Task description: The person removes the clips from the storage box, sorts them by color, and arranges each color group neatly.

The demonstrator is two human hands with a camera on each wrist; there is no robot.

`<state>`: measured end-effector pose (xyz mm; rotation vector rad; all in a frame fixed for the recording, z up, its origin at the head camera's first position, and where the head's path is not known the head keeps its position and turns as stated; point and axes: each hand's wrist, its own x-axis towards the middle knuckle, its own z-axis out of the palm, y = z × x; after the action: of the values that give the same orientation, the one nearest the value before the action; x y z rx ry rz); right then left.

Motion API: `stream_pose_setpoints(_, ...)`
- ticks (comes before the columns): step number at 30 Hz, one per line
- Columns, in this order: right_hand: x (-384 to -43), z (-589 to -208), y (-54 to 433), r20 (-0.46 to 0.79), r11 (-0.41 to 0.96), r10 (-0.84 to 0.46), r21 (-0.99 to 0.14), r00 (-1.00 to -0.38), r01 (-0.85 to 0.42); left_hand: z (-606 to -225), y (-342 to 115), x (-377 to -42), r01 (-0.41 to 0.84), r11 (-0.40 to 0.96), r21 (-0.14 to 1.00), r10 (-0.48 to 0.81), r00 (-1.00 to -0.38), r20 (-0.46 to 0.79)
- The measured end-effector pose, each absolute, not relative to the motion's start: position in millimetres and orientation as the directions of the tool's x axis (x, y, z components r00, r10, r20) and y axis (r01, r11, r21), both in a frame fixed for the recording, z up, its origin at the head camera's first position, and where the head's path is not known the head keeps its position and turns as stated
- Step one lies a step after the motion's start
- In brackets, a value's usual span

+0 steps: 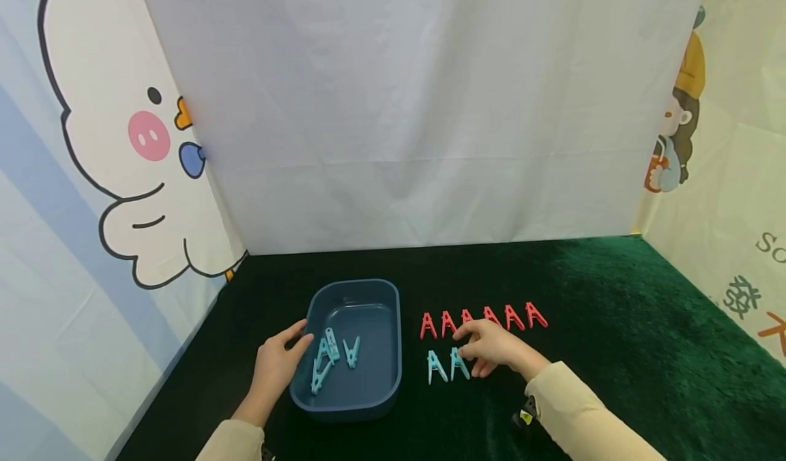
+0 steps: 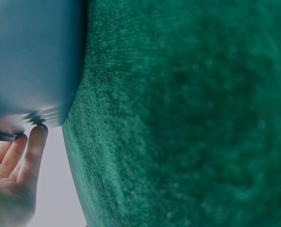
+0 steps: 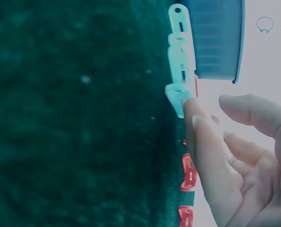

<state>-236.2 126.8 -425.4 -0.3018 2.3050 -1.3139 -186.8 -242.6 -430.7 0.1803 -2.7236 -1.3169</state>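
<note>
Right hand (image 1: 496, 347) is hanging over the green cloth (image 1: 614, 304), thumb and forefinger standing apart, pinching nothing that shows; the forefinger tip is sitting right by the second blue peg (image 1: 458, 364), possibly touching. First blue peg (image 1: 437, 367) is lying just left of it, between it and the blue tub (image 1: 374, 379), where several loose pegs (image 1: 352, 352) are lying. Left hand (image 1: 276, 365) is resting at the tub's left rim, fingertips touching the outside; cannot tell if it is truly gripping. Risks, as judged: the two blue pegs are sitting close, so a careless pinch could be catching the neighbour; the hand is partly hiding the red pegs (image 1: 535, 315), so knuckles could be nudging that row unseen; uneven left-hand pressure could be sliding or tipping the tub
</note>
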Motion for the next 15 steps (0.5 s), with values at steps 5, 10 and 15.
stream_pose_setpoints(5, -238, -417, 126, -0.259, 0.509, -0.406, -0.860, -0.876, 0.018, -430, -242, -187, -0.065, 0.618, 0.783, -0.158, -0.987, 0.043)
stream_pose_setpoints(10, -240, -406, 122, -0.207, 0.499, -0.418, -0.866, -0.884, -0.033, -430, -242, -187, -0.064, 0.618, 0.784, -0.157, -0.987, 0.044)
stream_pose_setpoints(15, -242, -398, 114, -0.169, 0.477, -0.438, -0.876, -0.883, -0.069, -431, -242, -187, -0.061, 0.617, 0.785, -0.154, -0.987, 0.044)
